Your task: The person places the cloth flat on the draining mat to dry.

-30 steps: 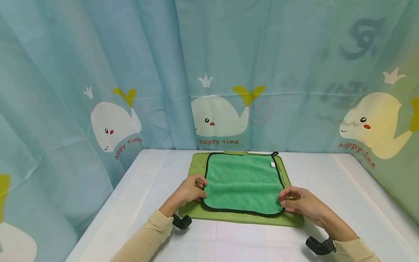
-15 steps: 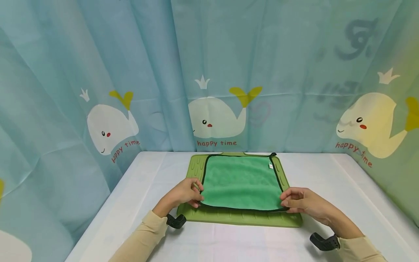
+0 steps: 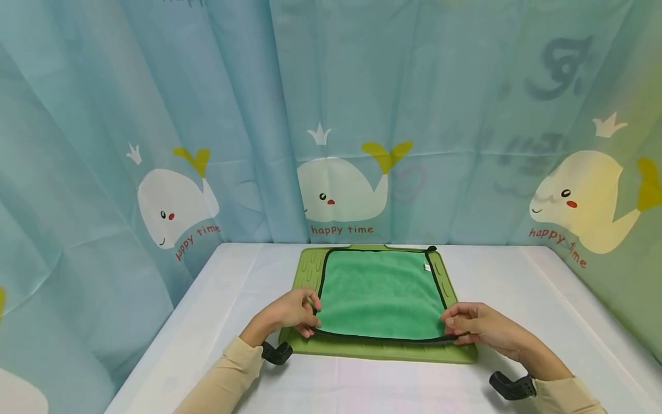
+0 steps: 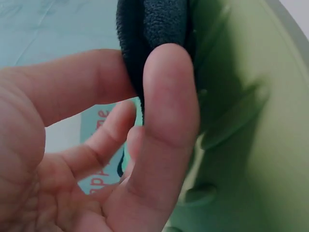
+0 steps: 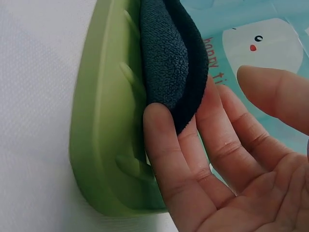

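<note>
A square green plush towel (image 3: 380,293) with black binding lies over a ridged olive-green tray (image 3: 393,351). Its loop and small white label are at the far right corner. My left hand (image 3: 289,313) pinches the near left corner; the left wrist view shows a finger (image 4: 169,96) against the dark grey underside (image 4: 166,21). At the near right corner, my right hand (image 3: 478,328) holds the edge between fingers, one fingertip (image 5: 159,116) on the grey underside (image 5: 164,53). In the right wrist view, the thumb (image 5: 270,92) stands apart from the cloth.
A white-covered table (image 3: 243,270) supports the tray. Blue curtains (image 3: 445,103) with whale prints hang behind and on both sides. Black wrist devices (image 3: 279,352) sit below each sleeve cuff.
Both hands have moved slightly outward. The towel's near edge has been drawn straighter, its rounded corners now taken up by the fingers. The head view has shifted a little.
</note>
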Demonstrator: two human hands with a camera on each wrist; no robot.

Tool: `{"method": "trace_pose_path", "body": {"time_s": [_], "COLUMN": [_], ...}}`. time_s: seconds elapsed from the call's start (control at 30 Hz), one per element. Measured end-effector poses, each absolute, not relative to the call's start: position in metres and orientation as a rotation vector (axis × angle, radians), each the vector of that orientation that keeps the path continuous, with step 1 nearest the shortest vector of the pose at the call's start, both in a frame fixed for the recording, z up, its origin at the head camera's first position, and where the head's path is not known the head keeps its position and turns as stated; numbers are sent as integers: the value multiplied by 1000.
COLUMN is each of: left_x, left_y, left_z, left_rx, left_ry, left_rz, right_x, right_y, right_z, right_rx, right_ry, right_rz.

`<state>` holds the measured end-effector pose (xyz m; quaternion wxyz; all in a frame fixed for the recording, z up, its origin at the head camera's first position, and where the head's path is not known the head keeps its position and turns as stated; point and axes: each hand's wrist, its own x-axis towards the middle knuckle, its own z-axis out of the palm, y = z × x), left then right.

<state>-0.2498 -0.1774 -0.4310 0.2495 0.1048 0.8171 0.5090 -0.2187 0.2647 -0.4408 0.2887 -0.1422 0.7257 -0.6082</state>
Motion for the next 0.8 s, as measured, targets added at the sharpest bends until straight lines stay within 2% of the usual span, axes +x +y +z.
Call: {"method": "trace_pose_path", "body": {"time_s": [0.43,0.63,0.8], "left_x": [-240,-235,-231], "left_y": [-174,-165,-157], "left_z": [-437,-429,-427], "left_rx": [434,691,915], "left_ry": [2354,2591,2648], "left_rz": [1192,912,667], "right_x": [-215,-210,-203], "right_y": [262,251,241], "right_z": [-445,-443,-445], "right_rx": [-443,-691,-922], "right_ry": [1993,2181,2486], "right_rz": [-1526,-1371,-1026]}}
